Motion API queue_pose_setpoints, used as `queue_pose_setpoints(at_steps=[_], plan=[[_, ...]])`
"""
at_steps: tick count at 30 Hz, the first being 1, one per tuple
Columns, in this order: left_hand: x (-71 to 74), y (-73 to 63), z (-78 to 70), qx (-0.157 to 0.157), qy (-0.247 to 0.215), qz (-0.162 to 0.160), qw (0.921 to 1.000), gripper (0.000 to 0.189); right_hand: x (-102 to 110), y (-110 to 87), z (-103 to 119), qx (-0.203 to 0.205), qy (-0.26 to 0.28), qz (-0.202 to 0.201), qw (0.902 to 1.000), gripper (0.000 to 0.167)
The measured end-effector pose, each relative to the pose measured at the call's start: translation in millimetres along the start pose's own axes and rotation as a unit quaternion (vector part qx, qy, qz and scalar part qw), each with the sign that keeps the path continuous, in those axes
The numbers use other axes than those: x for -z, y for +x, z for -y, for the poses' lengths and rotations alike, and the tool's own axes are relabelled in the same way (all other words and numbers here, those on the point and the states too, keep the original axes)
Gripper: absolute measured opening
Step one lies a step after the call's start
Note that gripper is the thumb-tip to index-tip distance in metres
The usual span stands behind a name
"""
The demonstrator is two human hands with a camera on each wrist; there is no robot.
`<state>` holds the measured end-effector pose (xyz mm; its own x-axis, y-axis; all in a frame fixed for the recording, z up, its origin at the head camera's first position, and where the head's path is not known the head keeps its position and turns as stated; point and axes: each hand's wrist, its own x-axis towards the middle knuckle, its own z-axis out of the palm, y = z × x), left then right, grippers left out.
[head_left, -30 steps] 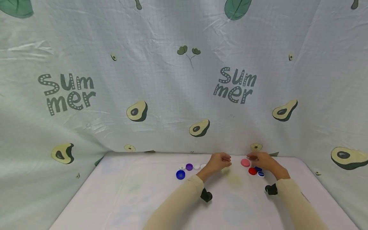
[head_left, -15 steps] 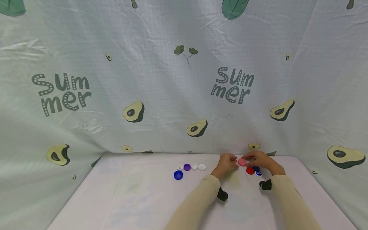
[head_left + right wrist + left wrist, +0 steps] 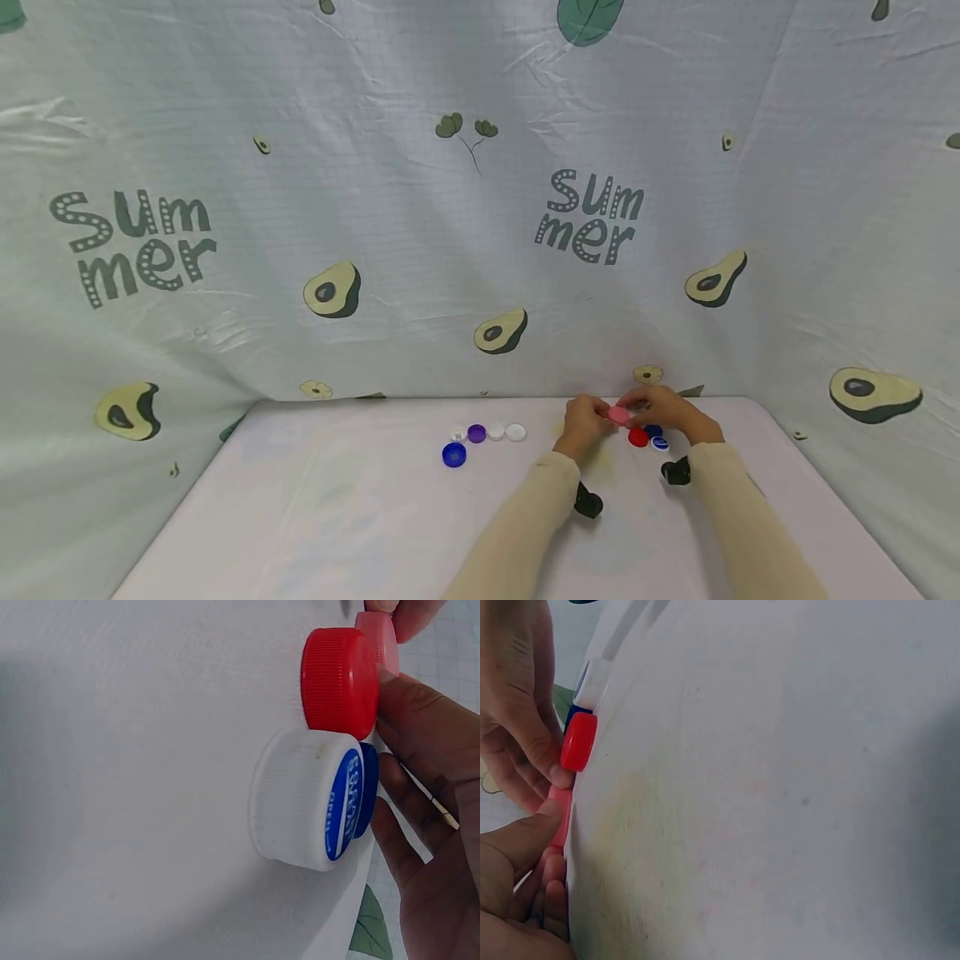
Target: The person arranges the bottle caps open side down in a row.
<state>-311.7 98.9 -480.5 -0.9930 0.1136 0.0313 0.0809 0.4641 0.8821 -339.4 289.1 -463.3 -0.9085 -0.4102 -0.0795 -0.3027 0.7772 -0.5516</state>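
A pink bottle cap (image 3: 618, 415) lies at the back of the table between both hands. My left hand (image 3: 585, 429) pinches its left side, thumb on top in the left wrist view. From the right, my right hand (image 3: 670, 411) grips the same cap, its thumb along the edge. Just in front of the right hand stand a red cap (image 3: 337, 682), a white cap with a blue label (image 3: 296, 799) and a dark blue cap (image 3: 367, 791), partly hidden behind the white one.
Left of the hands lies a group of caps: a larger blue cap (image 3: 453, 454), a purple cap (image 3: 476, 433) and several white caps (image 3: 515, 432). The white table (image 3: 337, 517) ends at a hanging sheet (image 3: 420, 250) printed with avocados.
My left hand has moved right, away from the white caps, and taken hold of the pink cap. My right hand has closed in on that cap's other side. The head view has turned slightly right.
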Motion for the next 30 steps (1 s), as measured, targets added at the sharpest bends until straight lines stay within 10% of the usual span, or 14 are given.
queue_pose_setpoints(at_steps=[11, 30], plan=[[1.8, -3.2, -5.8, 0.038, 0.004, 0.006, 0.9993, 0.025, 2.5, -4.4, 7.4, 0.008, 0.043, 0.008, 0.9990, 0.034], [20.7, -4.6, 7.6, -0.069, -0.044, 0.053, 0.9952, 0.021, -3.1, -9.7, 11.1, 0.015, 0.045, -0.034, 0.9983, 0.032]])
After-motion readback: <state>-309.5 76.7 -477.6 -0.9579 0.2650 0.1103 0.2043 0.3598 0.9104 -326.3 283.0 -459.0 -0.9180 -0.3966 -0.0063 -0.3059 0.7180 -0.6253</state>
